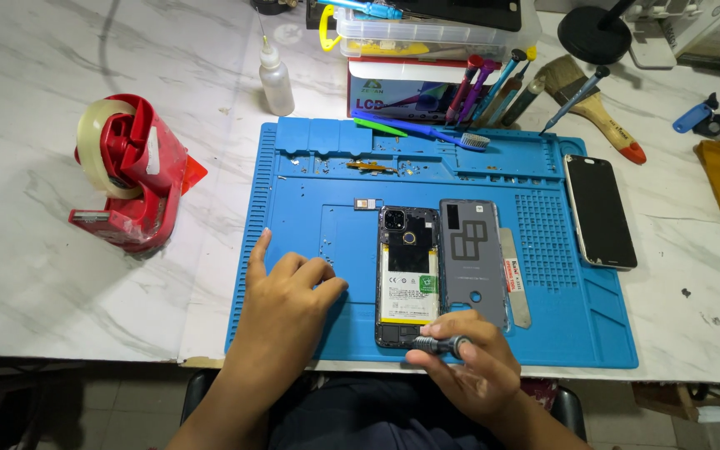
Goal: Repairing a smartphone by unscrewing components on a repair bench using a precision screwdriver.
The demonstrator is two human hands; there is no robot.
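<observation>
Head view: right hand point(468, 367) grips a small screwdriver point(437, 342) at the opened phone point(407, 275); left hand point(289, 292), loosely curled and holding nothing, rests on the blue mat point(577, 333) just beside it.

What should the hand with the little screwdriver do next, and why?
Probably tip the screwdriver upright onto the bottom edge of the opened phone. The right hand holds it lying sideways just below there, while the left hand rests on the blue mat beside the phone.
</observation>
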